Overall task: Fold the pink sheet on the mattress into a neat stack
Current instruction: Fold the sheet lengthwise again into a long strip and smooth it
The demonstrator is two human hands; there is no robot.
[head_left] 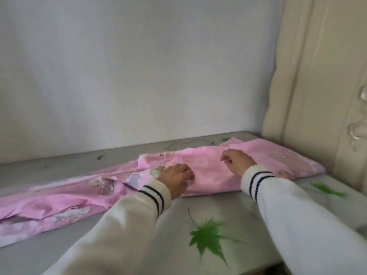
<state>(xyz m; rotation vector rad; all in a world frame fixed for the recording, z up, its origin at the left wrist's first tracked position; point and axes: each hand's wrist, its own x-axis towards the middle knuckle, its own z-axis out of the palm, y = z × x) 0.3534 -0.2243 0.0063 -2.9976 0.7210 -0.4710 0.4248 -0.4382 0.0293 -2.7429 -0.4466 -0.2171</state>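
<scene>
L hand: (175, 180) down on the pink sheet, near its front edge, knuckles up, fingers curled under w/ cloth bunched by the fingertips; looks like a pinch on the fabric but blur makes it hard to be sure.
R hand: (237, 160) over the sheet's right half, fingers loosely bent and apart, nothing held; can't tell if tips touch the cloth or sit just above it.
Sleeves: white, ribbed cuffs w/ two dark stripes each, both arms reaching in from the near side.
Pink sheet: (214, 175) on the mattress, lying crosswise, part folded. Right end is a flatter, layered slab w/ a straight front edge, close to the headboard. Left end trails off loose and wrinkled toward the left frame edge. Printed pattern, pale circles + flower-ish shapes.
Mattress: (208, 235) grey cover w/ green leaf prints; one big leaf between the two arms, near side.
Headboard: (309, 76) cream, padded, upright at right; shiny trim on its far-right edge.
Wall: (129, 66) plain pale grey, behind the mattress.
</scene>
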